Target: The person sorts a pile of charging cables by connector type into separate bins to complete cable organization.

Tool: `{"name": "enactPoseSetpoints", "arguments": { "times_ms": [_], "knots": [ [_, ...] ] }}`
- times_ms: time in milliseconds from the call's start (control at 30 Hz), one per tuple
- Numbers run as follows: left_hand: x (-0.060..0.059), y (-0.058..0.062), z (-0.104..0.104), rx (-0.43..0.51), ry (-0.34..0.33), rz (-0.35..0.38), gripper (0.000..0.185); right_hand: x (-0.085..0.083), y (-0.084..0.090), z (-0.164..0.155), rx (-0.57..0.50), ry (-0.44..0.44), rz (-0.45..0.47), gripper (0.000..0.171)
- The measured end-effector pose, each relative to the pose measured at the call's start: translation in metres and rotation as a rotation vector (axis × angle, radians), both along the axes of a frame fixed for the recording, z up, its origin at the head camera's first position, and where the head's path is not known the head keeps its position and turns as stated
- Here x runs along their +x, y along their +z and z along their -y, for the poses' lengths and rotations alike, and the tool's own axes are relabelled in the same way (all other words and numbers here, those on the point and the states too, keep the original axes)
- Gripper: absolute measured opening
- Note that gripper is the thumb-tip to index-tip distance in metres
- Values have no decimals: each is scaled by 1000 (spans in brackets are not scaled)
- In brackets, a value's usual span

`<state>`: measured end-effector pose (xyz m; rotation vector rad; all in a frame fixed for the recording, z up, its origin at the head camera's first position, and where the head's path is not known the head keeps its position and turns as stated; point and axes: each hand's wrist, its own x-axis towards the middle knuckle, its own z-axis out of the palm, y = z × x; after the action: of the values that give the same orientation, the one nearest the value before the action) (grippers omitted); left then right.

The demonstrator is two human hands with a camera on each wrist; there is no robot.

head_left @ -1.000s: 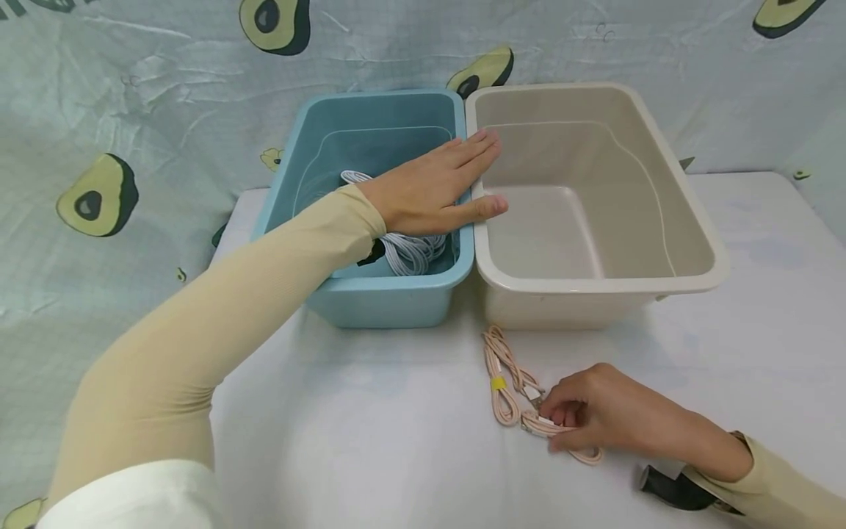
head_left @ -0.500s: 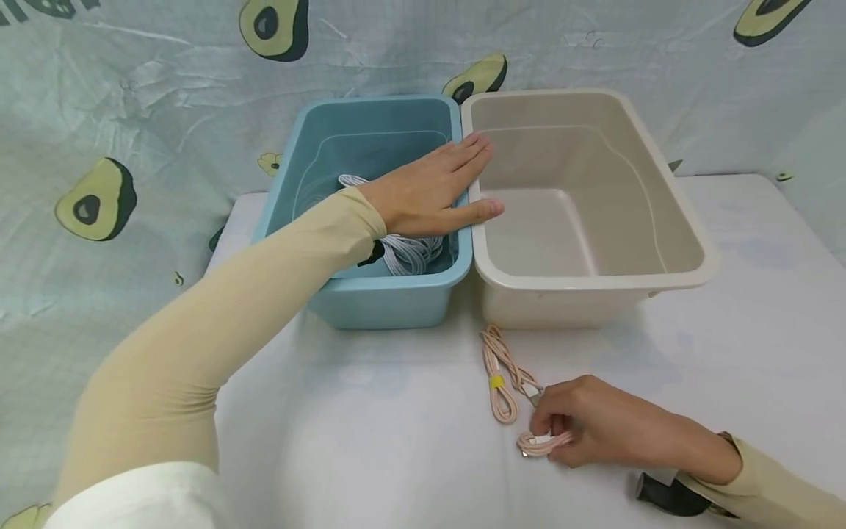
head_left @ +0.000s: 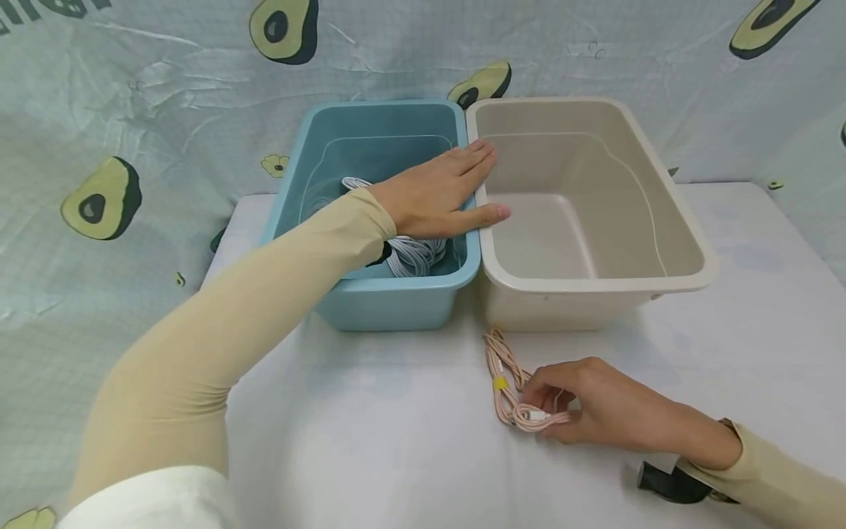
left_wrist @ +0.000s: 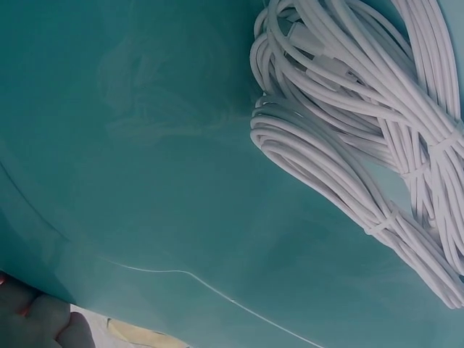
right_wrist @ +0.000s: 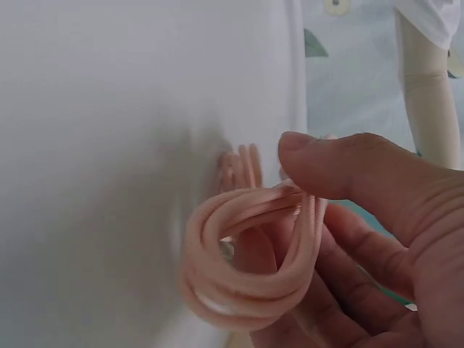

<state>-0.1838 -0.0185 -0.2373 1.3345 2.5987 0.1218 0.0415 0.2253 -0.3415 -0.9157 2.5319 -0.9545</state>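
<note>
My right hand pinches a coiled pink charging cable between thumb and fingers. In the right wrist view the cable's loops stick out past the fingers. Another pink cable bundle, with a yellow tie, lies on the table and partly overlaps the held coil in the head view. My left hand rests flat with straight fingers across the adjoining rims of a blue bin and a beige bin. Bundles of white cable lie inside the blue bin, partly covered by the left arm in the head view.
Both bins stand side by side at the back of the white-covered table. Behind them hangs a curtain with avocado prints. A black wrist device sits under the right sleeve.
The right hand drew the pinched cable toward the near edge, then brought it back up and left against the other pink bundle. The left hand has stayed on the rims.
</note>
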Motion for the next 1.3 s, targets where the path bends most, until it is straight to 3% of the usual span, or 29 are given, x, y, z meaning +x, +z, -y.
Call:
{"name": "enactPoseSetpoints", "arguments": {
  "times_ms": [200,467,733,1167,1300],
  "knots": [
    [0,1,-1,-5,-14,-2,90,-6,12,3,-31,38,-73,36],
    [1,3,-2,-26,-18,-9,91,-13,31,5,-78,118,-102,37],
    [1,4,-2,-29,-18,-6,92,-22,62,9,-76,129,-136,34],
    [1,3,0,-5,-22,-12,92,-35,104,22,-155,169,-256,45],
    [1,2,1,-4,-21,-16,93,-39,115,26,-143,150,-226,42]
  ]
}}
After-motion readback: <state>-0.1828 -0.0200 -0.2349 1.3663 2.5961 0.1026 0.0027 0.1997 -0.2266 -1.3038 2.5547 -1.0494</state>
